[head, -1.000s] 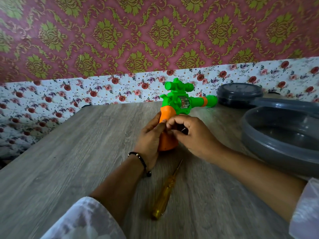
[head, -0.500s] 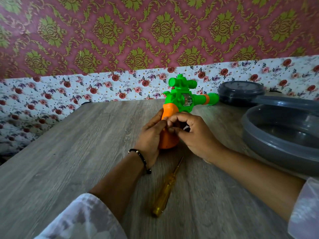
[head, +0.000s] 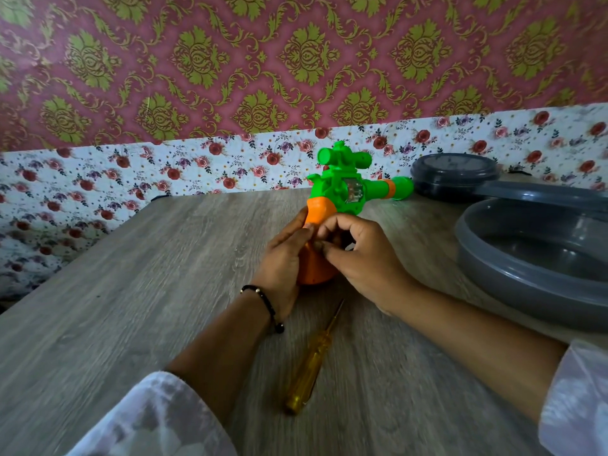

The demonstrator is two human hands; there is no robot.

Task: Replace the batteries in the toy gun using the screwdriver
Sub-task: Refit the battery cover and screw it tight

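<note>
A green toy gun with an orange grip stands upright on its grip on the wooden table, barrel pointing right. My left hand wraps the orange grip from the left. My right hand pinches with thumb and fingertips at the side of the grip; whatever it pinches is hidden by the fingers. A yellow-handled screwdriver lies on the table between my forearms, tip pointing toward the gun. No batteries show.
A large grey plastic bowl sits at the right, its lid behind it, and a dark round container stands by the wall. Floral wallpaper backs the wooden table.
The view has shifted slightly. My right fingers have worked a little at the gun's grip. The gun and screwdriver stay in place.
</note>
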